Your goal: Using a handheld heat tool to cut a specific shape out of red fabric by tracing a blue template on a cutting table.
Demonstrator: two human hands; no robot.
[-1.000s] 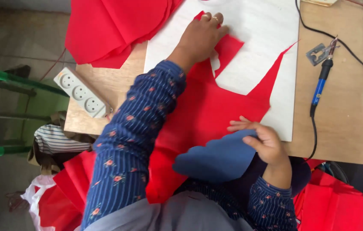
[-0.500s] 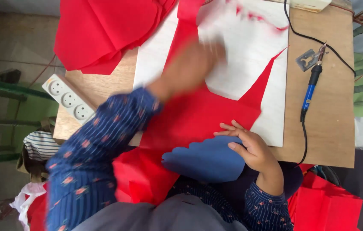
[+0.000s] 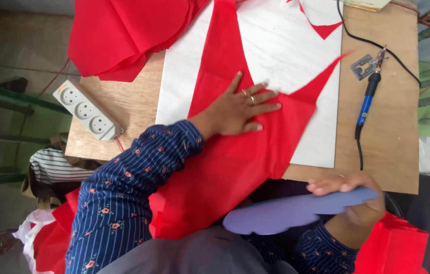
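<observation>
Left hand (image 3: 237, 109) lies flat, fingers spread, on red fabric (image 3: 225, 167); right hand (image 3: 357, 200) apparently grips a blue template (image 3: 286, 213).

Your fabric (image 3: 235, 167) is plain red, the template (image 3: 296, 210) bluish-purple, the board (image 3: 286, 50) white marbled, your sleeve (image 3: 123, 203) navy pinstriped with small flowers, the desk (image 3: 392, 127) light wood.

2 hands: left (image 3: 237, 109), right (image 3: 354, 203). 1 blue-grey scalloped template (image 3: 296, 210). 1 white power strip (image 3: 87, 110), approx 4 sockets. 1 blue-handled soldering iron (image 3: 367, 99) w/ 1 metal stand (image 3: 363, 66). 1 white board (image 3: 286, 45). 2 rings (image 3: 248, 96).
</observation>
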